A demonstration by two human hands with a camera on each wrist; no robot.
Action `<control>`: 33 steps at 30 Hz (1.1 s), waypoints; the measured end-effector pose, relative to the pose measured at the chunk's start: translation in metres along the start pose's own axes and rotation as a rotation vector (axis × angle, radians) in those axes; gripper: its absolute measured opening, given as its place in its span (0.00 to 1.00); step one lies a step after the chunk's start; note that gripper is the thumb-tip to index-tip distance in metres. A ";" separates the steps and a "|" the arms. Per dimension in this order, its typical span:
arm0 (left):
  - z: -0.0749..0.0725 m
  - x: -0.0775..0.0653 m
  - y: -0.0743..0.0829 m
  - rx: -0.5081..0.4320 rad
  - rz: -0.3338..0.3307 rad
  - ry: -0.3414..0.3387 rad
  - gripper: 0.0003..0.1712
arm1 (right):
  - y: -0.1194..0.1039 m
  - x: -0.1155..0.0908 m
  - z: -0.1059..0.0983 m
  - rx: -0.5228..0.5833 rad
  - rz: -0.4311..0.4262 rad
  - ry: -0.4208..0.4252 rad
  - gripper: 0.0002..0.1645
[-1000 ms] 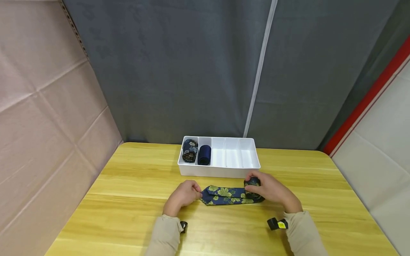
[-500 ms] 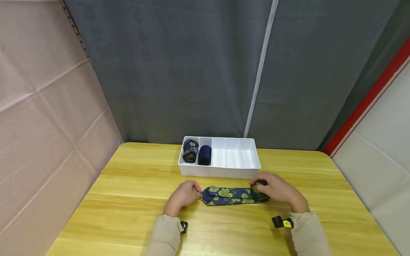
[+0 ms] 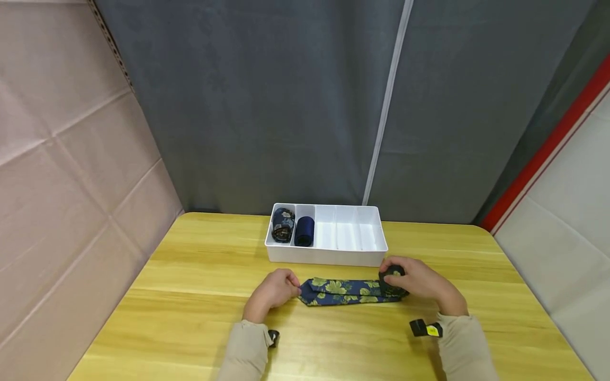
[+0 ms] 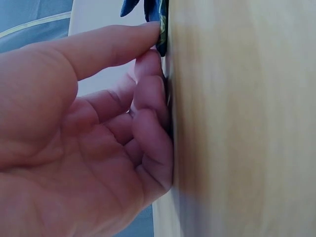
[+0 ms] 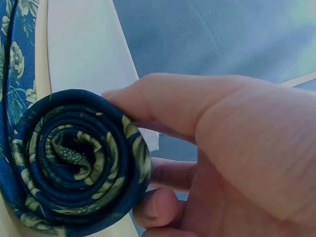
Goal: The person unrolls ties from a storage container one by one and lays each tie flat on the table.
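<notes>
A navy necktie with yellow-green flowers [image 3: 335, 287] lies across the table, its right part wound into a coil [image 5: 79, 158]. My left hand [image 3: 274, 292] pinches the tie's pointed left end between thumb and forefinger, low against the tabletop; the left wrist view shows the thumb [image 4: 113, 47] pressed on the tip. The coil sits in the grip of my right hand [image 3: 419, 280], thumb on one side and fingers curled round the other. Several layers of the spiral show in the right wrist view. Between the two hands the tie lies flat, with two strands visible.
Behind the tie stands a white divided box [image 3: 329, 256]. Its left compartment holds a rolled dark flowered tie [image 3: 283, 225], the one beside it a rolled plain navy tie [image 3: 304, 231]. A grey curtain [image 3: 267, 106] hangs behind the wooden table [image 3: 181, 296].
My right hand has moved to the right with the coil, and the flat stretch of tie has become longer. The left hand has stayed in place on the tip.
</notes>
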State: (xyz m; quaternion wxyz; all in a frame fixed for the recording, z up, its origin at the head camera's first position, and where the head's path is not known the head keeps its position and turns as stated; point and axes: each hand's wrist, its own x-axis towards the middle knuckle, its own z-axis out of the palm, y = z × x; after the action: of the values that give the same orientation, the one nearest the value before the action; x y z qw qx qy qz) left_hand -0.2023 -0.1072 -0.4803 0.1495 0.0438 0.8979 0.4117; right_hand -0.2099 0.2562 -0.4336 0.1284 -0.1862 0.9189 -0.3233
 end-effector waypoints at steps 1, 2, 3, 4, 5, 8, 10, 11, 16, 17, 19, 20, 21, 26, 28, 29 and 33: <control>0.000 0.000 0.000 -0.004 0.001 -0.001 0.06 | 0.001 -0.001 -0.001 0.002 0.000 -0.005 0.11; 0.000 0.000 0.000 -0.006 0.002 -0.001 0.06 | 0.001 -0.002 -0.002 0.004 -0.001 -0.010 0.13; 0.000 0.000 0.000 -0.007 0.004 0.000 0.06 | 0.002 -0.003 -0.002 0.004 -0.002 -0.017 0.14; 0.000 0.000 0.000 -0.009 0.008 0.001 0.06 | 0.002 -0.004 -0.003 0.001 -0.004 -0.022 0.15; 0.000 -0.001 0.000 -0.010 0.012 0.003 0.06 | 0.003 -0.005 -0.004 0.000 0.000 -0.026 0.16; 0.000 -0.001 0.001 -0.011 0.012 0.003 0.06 | 0.004 -0.008 -0.007 -0.005 0.022 -0.035 0.18; 0.000 -0.001 0.001 -0.010 0.011 0.003 0.06 | 0.004 -0.010 -0.008 -0.007 0.041 -0.034 0.19; 0.000 -0.002 0.001 -0.010 0.010 0.003 0.06 | 0.004 -0.011 -0.009 -0.007 0.050 -0.033 0.19; 0.000 -0.001 0.000 -0.019 0.006 0.000 0.06 | 0.004 -0.014 -0.014 -0.011 0.064 -0.025 0.18; 0.000 -0.001 0.000 -0.019 0.011 0.001 0.06 | 0.004 -0.015 -0.014 -0.010 0.068 -0.025 0.18; 0.000 -0.001 0.000 -0.021 0.008 0.001 0.06 | 0.005 -0.015 -0.015 -0.005 0.076 -0.026 0.18; 0.000 -0.001 0.000 -0.021 0.009 0.001 0.06 | 0.005 -0.015 -0.015 0.000 0.085 -0.025 0.17; 0.000 -0.001 0.000 -0.019 0.010 0.001 0.06 | 0.005 -0.015 -0.015 0.010 0.099 -0.025 0.16; 0.000 -0.002 0.000 -0.014 0.014 0.004 0.07 | 0.007 -0.015 -0.014 0.046 0.137 -0.028 0.14; 0.001 -0.002 -0.001 -0.015 0.017 0.003 0.07 | 0.008 -0.016 -0.014 0.046 0.157 -0.027 0.16; 0.001 -0.001 -0.002 -0.016 0.016 0.002 0.07 | 0.009 -0.016 -0.014 0.043 0.164 -0.028 0.16; 0.002 -0.001 -0.003 -0.023 0.018 0.003 0.07 | 0.014 -0.018 -0.016 0.031 0.181 -0.016 0.14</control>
State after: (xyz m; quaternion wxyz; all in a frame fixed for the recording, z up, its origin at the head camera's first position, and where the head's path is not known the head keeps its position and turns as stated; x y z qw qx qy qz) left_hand -0.2011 -0.1082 -0.4835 0.1453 0.0495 0.8928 0.4234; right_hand -0.2029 0.2831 -0.4281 0.1672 -0.1031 0.9258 -0.3230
